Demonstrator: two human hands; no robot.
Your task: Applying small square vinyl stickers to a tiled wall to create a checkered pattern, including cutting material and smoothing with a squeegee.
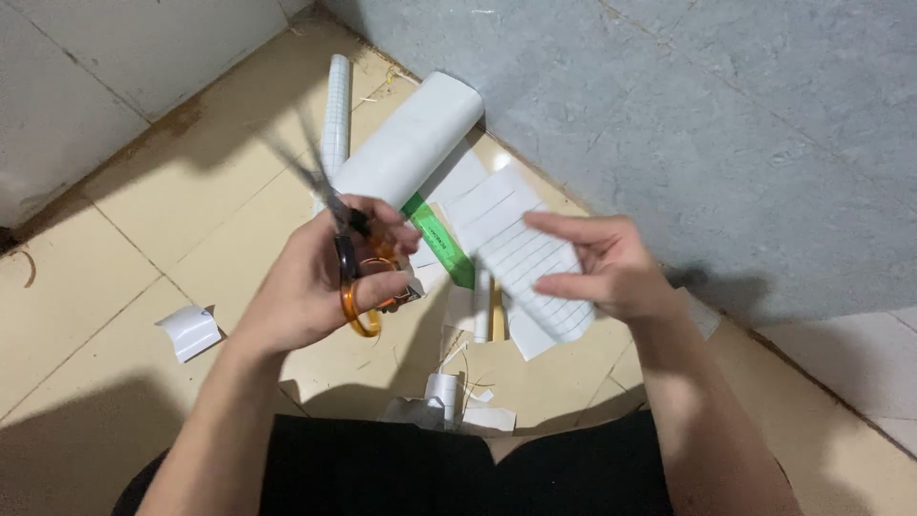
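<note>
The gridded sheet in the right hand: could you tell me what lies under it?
Under the sheet, a green strip, white scraps and tan floor show; whatever lies directly beneath it is covered.

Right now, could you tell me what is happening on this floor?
A person sits over a tiled floor. Their left hand holds orange-handled scissors, blades pointing up and away. Their right hand grips a white, grid-lined sheet of paper. Large white rolls and paper scraps lie around.
</note>
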